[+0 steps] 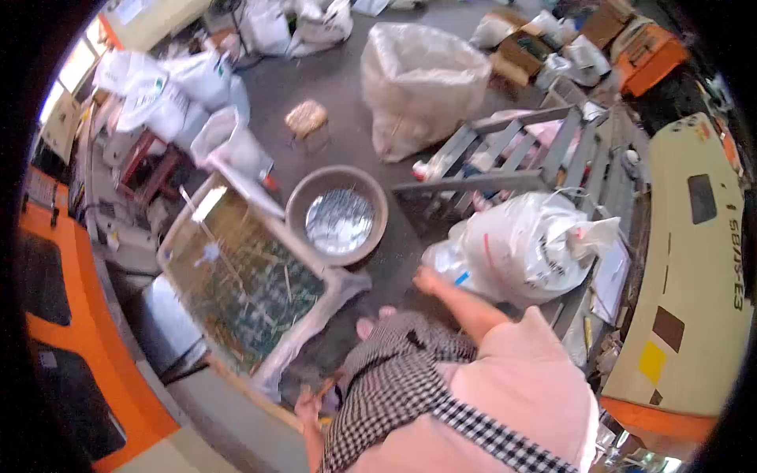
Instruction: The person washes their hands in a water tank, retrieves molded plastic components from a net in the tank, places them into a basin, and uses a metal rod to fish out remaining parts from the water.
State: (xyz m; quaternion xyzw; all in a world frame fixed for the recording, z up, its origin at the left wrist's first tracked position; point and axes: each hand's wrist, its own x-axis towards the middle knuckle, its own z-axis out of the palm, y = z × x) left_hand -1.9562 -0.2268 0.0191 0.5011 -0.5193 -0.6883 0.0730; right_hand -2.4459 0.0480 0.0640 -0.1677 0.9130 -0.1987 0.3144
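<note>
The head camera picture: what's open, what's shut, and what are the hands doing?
Big pale sack: standing, open at the top.
Plump white bag: bunched together at its neck.
Round basin: open, something shiny inside.
Rectangular tub: open, dark bits inside.
Left hand: at a brownish thing, grip unclear.
Right hand: beside the plump white bag, contact unclear.

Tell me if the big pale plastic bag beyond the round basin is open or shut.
Open: the plastic bag gapes at the top, its inner wall showing.
</note>
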